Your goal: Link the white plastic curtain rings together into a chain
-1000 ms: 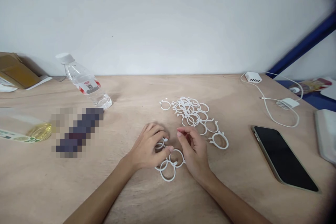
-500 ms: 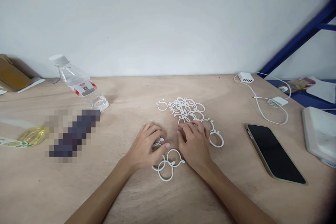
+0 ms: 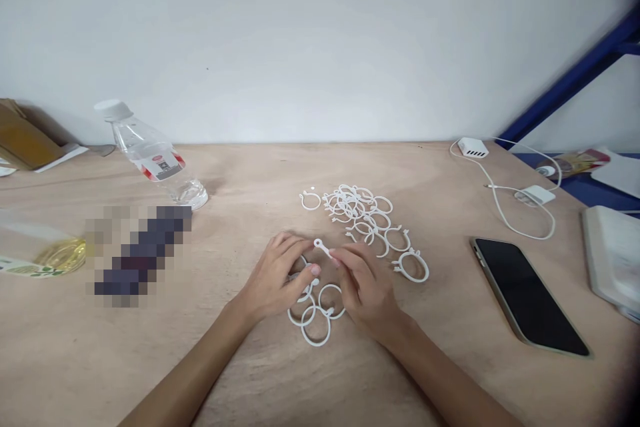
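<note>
My right hand (image 3: 367,283) pinches a white curtain ring (image 3: 324,249) between thumb and fingers. Its small eyelet points up and left; most of the ring is hidden by my fingers. Curved above the table, my left hand (image 3: 277,275) is open, thumb apart from its fingers, with the index fingertip close to that eyelet. Partly covered by the left hand and thumb are more white rings; whether the hand touches them I cannot tell. Just below, several overlapping rings (image 3: 316,345) lie flat. Beyond my right hand spreads a larger pile of rings (image 3: 353,203).
A single ring (image 3: 311,209) lies left of the pile. At left are a clear plastic bottle (image 3: 160,160), a blurred-out dark object (image 3: 145,253) and a transparent package (image 3: 60,257). On the right lie a phone (image 3: 530,297), a charger (image 3: 473,147) with white cables and a white box (image 3: 613,253).
My right hand has lifted a ring from the pile and brought it left toward my left hand. The rings beside my left thumb have shifted slightly.
</note>
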Available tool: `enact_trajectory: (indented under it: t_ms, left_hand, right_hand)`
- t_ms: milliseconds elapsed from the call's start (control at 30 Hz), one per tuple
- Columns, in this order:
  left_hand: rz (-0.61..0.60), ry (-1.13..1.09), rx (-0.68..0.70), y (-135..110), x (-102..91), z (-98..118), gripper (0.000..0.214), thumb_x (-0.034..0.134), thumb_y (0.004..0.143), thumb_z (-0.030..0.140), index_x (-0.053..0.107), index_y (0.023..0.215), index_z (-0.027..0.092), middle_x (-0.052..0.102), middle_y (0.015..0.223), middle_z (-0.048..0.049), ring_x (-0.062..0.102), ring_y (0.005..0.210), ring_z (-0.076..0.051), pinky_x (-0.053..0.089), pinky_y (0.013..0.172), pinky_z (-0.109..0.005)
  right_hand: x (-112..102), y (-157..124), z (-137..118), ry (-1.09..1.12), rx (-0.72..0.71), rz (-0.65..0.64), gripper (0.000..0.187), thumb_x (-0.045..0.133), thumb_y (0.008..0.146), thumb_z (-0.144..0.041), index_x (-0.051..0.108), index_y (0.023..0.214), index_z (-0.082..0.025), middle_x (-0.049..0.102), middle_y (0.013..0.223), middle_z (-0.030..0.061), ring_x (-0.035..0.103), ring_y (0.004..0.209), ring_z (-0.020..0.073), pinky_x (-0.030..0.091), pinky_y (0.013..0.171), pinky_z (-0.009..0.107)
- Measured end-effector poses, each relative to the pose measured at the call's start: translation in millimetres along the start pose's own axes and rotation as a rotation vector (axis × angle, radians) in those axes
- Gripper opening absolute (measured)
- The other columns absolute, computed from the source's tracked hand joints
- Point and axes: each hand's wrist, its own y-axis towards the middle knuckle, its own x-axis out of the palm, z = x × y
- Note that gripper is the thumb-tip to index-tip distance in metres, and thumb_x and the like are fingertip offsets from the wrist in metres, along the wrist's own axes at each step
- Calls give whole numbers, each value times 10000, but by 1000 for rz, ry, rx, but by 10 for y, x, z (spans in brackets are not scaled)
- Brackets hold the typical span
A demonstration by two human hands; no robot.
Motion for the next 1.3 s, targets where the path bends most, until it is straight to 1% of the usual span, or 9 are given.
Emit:
enact_trajectory:
  t_ms: [300,467,567,733,933,1033,1100,1167,1300]
  left_hand:
    - [-52,-34,16,-12,4,-23,338,494,924,328,512,1241,213,614,1201,-93,519,1131,-242,400,982,-404]
    - [-85,-30,68,14,-26,19,321,476,934,273,525,1250,244,643,1174,-66,536,1112,-228,397,979,-396]
    - [-101,-11,100,24,-33,26,292,453,946,270,553,1219,253,633,1210,-62,529,1140,-228,380,998,-404]
    - [-82,-9,69,5,-17,10,250,505,919,273,557,1159,226,636,1166,-72,542,1102,-223,398,965,-387]
    - [-42,-36,-12,-8,0,-2,455,659,803,385,528,1206,221,620,1183,-86,547,1086,-257,417,954,-408]
    - [-45,-72,2,23,1,-9,326,652,826,358,608,1119,224,668,1109,-68,568,1051,-236,421,945,-396]
    - [-45,-118,21,47,-1,-11,150,613,863,316,672,969,226,704,988,-48,591,985,-212,432,915,-374]
    - [-32,-170,16,63,-5,-7,147,576,890,295,688,837,216,710,870,-38,607,900,-193,448,866,-352]
    - [-19,-205,-23,71,-18,14,145,585,883,303,688,866,202,701,852,-39,604,851,-187,455,816,-336]
  right_hand:
    - [30,37,-64,45,95,-138,284,415,907,-60,564,1094,-214,651,914,77,615,856,195,531,754,345]
    - [62,38,-18,-42,302,-86,243,507,882,-157,558,1117,-186,635,939,91,610,877,212,524,784,364]
    - [81,36,13,-93,412,-148,321,540,836,-174,566,1155,-160,628,881,81,602,823,219,518,753,368]
    - [65,51,11,-27,345,-238,232,454,845,-86,667,885,-170,644,783,59,594,744,193,493,677,325]
    - [0,55,-2,252,371,-168,282,495,834,-66,690,976,-212,717,850,30,648,728,154,525,639,275]
    - [-24,63,-12,317,419,-142,249,542,841,-106,701,993,-223,732,861,26,669,752,162,545,659,287]
    - [-30,73,-15,345,395,-140,252,552,854,-124,705,1018,-239,738,889,31,678,802,174,556,699,309]
    - [-26,83,-9,374,344,-139,269,552,858,-117,708,1032,-250,737,943,43,678,860,184,560,737,330]
    - [-1,80,20,386,270,-140,316,530,859,-81,713,1042,-262,725,953,44,654,879,178,551,766,348]
